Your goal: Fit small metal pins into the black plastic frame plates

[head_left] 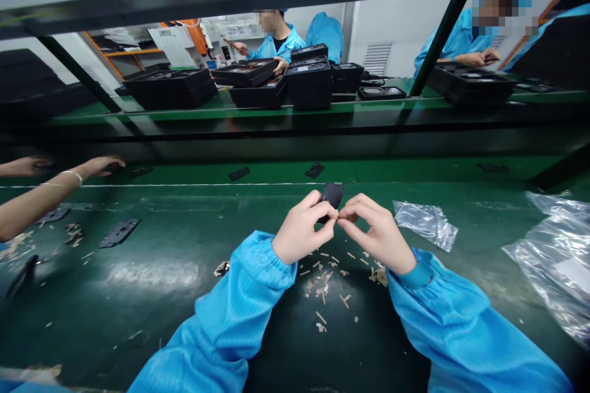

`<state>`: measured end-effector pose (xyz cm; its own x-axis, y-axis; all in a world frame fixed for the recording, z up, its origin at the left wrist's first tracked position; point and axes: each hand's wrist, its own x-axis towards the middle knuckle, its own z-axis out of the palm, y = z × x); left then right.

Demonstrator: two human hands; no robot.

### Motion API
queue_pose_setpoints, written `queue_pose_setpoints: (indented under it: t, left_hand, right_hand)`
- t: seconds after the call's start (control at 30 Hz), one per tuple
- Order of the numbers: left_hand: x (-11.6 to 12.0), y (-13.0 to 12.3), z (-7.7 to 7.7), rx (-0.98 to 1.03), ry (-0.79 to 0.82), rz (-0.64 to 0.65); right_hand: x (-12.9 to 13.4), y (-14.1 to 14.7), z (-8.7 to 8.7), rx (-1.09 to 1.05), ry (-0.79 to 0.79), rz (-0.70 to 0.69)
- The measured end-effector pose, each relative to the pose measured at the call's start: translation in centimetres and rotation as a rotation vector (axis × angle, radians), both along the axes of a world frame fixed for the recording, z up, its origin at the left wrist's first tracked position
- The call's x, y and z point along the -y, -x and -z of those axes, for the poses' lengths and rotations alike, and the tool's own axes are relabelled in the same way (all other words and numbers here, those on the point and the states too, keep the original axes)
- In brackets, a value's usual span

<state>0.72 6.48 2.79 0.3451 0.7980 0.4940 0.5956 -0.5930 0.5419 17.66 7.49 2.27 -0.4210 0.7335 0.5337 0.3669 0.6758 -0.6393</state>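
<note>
One black plate (332,194) is pointing away, upright lengthwise, jutting above the pinching left hand (304,227); right fingertips (342,217) are pinching at its near end

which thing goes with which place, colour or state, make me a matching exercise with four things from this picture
Things
1. left hand
2. clear plastic bags
3. black boxes
4. bench top

Place, colour or state
A. green
B. on the raised shelf
C. holding a flat black part
D. lying to the right of the right hand

Right pairs: 1-C; 2-D; 3-B; 4-A
</note>
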Motion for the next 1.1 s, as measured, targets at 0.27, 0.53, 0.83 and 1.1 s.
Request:
queue_pose_setpoints:
  t: [0.27, 0.53, 0.83, 1.1]
  left_hand:
    - [-0.1, 0.26, -0.22, -0.028, -0.017, 0.027]
    - [0.05, 0.14, -0.2, -0.008, 0.004, 0.015]
    - [-0.02, 0.18, -0.12, -0.084, -0.054, -0.042]
    - [0.01, 0.18, -0.11, -0.262, -0.2, -0.115]
  right_hand:
    - [-0.08, -0.21, -0.44, -0.051, 0.165, -0.061]
    - [0.32, 0.22, -0.34, -0.005, 0.02, 0.018]
    - [0.07, 0.22, -0.01, 0.023, -0.046, 0.014]
    - [0.07, 0.19, 0.18, 0.055, -0.068, 0.018]
